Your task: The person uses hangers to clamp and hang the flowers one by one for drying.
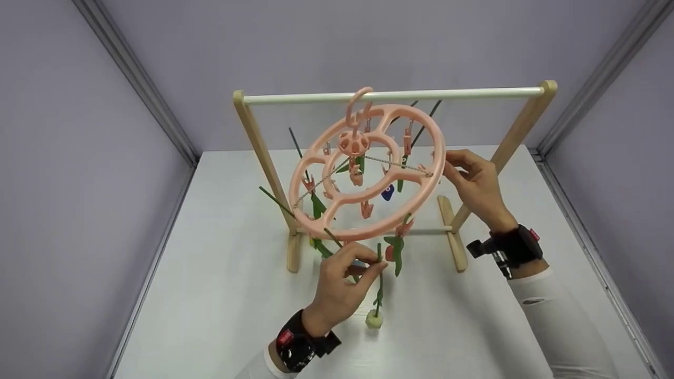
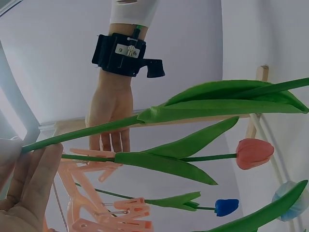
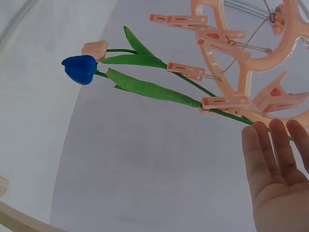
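Note:
A round pink clip hanger (image 1: 368, 230) hangs tilted by its hook, with several artificial tulips clipped upside down around it. My left hand (image 1: 342, 287) pinches the green stem (image 2: 96, 129) of a pale flower (image 1: 374, 319) between thumb and fingers, below the near rim; its bloom points down. On the right, my right hand (image 1: 476, 184) holds the hanger's outer rim, fingers fairly straight in the right wrist view and thumb hidden there. Near those fingers, a peg (image 3: 225, 102) grips a blue tulip (image 3: 79, 70). A red tulip (image 2: 254, 153) hangs near the left hand.
The hook sits over the white bar (image 1: 447, 94) of a wooden-legged stand (image 1: 518, 126). The stand's feet (image 1: 452, 234) rest on a white table (image 1: 210, 295). Pale panels (image 1: 79, 184) enclose the sides and back. Stem ends stick out above the ring.

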The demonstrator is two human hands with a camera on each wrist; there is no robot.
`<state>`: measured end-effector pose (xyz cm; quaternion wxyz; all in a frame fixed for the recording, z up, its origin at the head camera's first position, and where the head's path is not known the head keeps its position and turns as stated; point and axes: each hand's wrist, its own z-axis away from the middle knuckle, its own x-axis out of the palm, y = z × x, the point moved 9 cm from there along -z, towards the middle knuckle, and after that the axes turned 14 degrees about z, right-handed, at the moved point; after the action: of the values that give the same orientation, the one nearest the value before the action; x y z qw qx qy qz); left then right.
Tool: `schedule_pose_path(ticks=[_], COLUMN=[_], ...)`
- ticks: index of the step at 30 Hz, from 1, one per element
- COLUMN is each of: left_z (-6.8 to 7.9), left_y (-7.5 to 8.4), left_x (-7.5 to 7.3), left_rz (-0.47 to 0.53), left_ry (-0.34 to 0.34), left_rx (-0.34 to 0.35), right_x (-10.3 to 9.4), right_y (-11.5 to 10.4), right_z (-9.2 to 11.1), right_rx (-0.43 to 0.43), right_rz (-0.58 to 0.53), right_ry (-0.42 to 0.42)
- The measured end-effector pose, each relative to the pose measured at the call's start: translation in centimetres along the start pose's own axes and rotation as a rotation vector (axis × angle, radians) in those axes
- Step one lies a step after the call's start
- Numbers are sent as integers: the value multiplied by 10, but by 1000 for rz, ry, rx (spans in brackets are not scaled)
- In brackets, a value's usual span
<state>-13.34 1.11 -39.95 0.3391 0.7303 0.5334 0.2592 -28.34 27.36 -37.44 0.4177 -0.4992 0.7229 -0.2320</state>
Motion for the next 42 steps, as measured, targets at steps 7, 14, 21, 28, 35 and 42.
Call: schedule_pose_path(ticks=[7, 14, 21, 28, 35, 42], left_z=[1, 1, 1, 1, 1, 1], left_y=[-3, -3, 0, 2, 5, 9], left_x=[1, 1, 2, 2, 2, 2], left_rz=[2, 2, -9, -27, -37, -33], left_ry=[-4, -5, -13, -23, -26, -20], left_rx=[-17, -27, -18, -17, -11, 6], right_x=[10, 13, 12, 12, 14, 15], right_y=[6, 5, 4, 5, -1, -6], right_z=[-4, -5, 1, 7, 17, 28], right_rx=[32, 53, 51, 78, 59, 86], right_rz=[-65, -104, -131, -156, -159, -135], right_ry=[-79, -84, -88, -103, -175, -181])
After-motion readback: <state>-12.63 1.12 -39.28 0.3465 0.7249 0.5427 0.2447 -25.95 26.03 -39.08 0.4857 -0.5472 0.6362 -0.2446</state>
